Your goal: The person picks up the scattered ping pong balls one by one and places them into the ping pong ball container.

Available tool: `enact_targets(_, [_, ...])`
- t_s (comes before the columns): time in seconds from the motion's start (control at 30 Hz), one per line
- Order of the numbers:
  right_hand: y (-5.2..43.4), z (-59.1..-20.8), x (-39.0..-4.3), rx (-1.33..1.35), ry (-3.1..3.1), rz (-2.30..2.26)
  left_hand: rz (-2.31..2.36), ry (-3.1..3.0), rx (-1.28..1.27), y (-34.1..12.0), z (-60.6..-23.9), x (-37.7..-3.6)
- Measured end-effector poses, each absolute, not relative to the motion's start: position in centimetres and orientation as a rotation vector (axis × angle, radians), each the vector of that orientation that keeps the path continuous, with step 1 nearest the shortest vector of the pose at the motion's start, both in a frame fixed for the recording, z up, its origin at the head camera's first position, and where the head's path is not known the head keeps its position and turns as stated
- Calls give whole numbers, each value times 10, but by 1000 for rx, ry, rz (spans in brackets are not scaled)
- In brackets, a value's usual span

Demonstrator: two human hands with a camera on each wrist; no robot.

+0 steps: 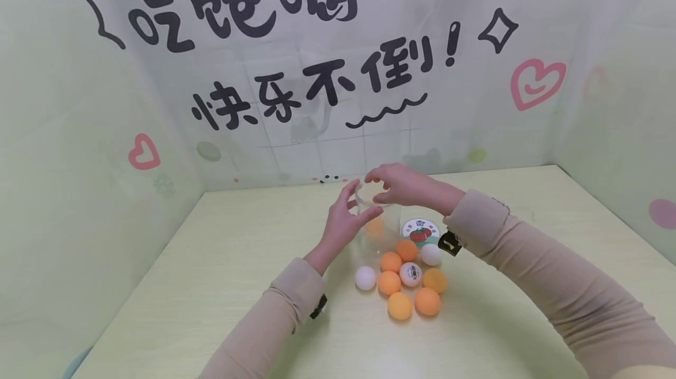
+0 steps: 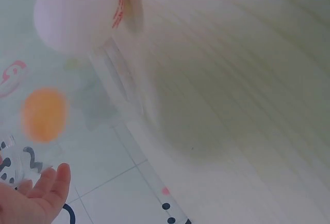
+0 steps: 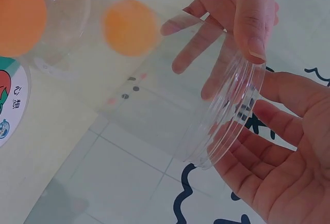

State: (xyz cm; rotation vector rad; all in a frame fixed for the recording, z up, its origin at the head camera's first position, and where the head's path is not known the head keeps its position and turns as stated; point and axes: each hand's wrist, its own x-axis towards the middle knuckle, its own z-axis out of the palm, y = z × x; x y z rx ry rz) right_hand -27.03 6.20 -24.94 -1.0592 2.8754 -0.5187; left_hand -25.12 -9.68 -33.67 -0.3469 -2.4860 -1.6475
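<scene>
A clear plastic jar (image 1: 388, 223) stands upright on the table, its mouth upward. My left hand (image 1: 345, 220) grips it near the rim, thumb in front and fingers on the far side. Over the mouth is my right hand (image 1: 404, 184), fingers spread and slightly bent, holding nothing; in the right wrist view that hand (image 3: 281, 152) has its fingertips at the rim. One orange table tennis ball (image 3: 131, 27) is inside the jar, blurred and in mid-air. In front of the jar lie several orange balls (image 1: 389, 283) and three white balls (image 1: 365, 278).
A round white disc (image 1: 422, 231) printed with red tomatoes lies right of the jar. Behind the table (image 1: 237, 308) rises a pale cloth backdrop (image 1: 296, 168) with black lettering, and similar cloth hangs at both sides.
</scene>
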Motion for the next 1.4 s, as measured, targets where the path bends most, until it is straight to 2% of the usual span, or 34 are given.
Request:
enact_targets(0.47, [77, -247, -264, -1149, 2940, -619, -1657, -2468, -351, -98, -338, -251])
enact_targets(0.73, [105, -256, -250, -1074, 3015, -811, -1654, -2483, -324, -99, -339, -251])
enact_targets(1.1, [134, -301, -237, -992, 3054, -834, -1640, -2483, -316, -98, -339, -253])
enact_targets(1.4, [140, -343, -231, -1045, 3001, -795, -1650, -2481, -329, -96, -338, -254])
